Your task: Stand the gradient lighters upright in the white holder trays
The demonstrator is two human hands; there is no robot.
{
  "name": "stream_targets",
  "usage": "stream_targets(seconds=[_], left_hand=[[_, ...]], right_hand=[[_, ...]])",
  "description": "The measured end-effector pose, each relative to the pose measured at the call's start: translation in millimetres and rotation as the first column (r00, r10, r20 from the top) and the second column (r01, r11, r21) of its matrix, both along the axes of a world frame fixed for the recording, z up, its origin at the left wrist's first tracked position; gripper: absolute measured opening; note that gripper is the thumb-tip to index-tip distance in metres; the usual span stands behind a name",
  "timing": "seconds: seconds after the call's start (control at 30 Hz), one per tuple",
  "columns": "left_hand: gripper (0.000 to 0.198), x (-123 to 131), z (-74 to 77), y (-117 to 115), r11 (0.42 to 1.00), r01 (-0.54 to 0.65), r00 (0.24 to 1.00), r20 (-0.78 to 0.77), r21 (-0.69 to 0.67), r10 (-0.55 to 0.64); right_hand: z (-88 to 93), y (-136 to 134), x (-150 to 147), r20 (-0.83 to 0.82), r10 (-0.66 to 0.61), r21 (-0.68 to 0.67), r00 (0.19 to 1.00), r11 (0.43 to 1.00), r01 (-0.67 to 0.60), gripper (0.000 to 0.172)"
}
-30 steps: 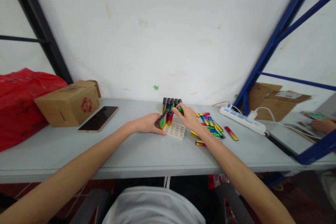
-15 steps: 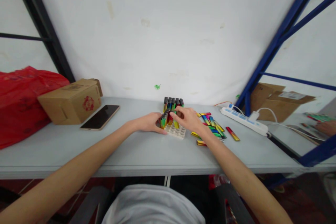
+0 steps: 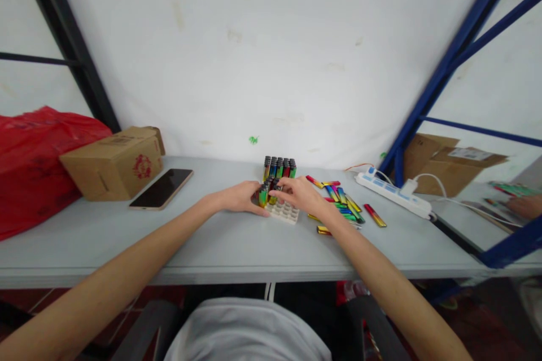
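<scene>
A white tray with a grid of holes stands on the grey table, and several shiny, multicoloured lighters with dark tops stand upright in its left part. My left hand wraps around the tray's left side, thumb along the front edge, other fingers partly hidden behind the lighters. Over the tray, my right hand has its fingers pinched on a lighter beside the standing ones; the fingers partly cover it. Behind the tray, another block of upright lighters stands near the wall.
Loose coloured lighters lie in a pile right of the tray, one apart. A white power strip with cables lies farther right. On the left are a phone, a cardboard box and a red bag.
My right hand has moved slightly left, bringing its lighter from a tilted position over the tray's holes to beside the standing ones. My left hand has stayed in place.
</scene>
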State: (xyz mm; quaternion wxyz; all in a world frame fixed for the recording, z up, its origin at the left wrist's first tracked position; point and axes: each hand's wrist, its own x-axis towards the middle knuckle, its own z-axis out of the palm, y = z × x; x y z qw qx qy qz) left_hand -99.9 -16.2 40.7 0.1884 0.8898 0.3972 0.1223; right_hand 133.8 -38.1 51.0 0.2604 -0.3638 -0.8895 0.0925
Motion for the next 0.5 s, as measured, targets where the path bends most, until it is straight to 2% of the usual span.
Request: stream_targets(seconds=[0.27, 0.4, 0.5], left_hand=[[0.066, -0.1, 1.3, -1.5, 1.0, 0.015, 0.999, 0.032, -0.005, -0.015], [0.066, 0.1, 2.0, -1.9, 1.0, -0.007, 1.0, 0.014, -0.009, 0.007], [0.067, -0.2, 1.0, -0.7, 1.0, -0.007, 1.0, 0.013, -0.003, 0.007]], right_hand=[[0.8, 2.9, -0.6, 0.123, -0.092, 0.113, 0.988, 0.99, 0.078, 0.041], [-2.7, 2.5, -5.2, 0.195, -0.229, 0.178, 0.954, 0.964, 0.196, 0.054], [-1.0, 1.9, -4.4, 0.228, -0.268, 0.17, 0.936, 0.957, 0.233, 0.062]])
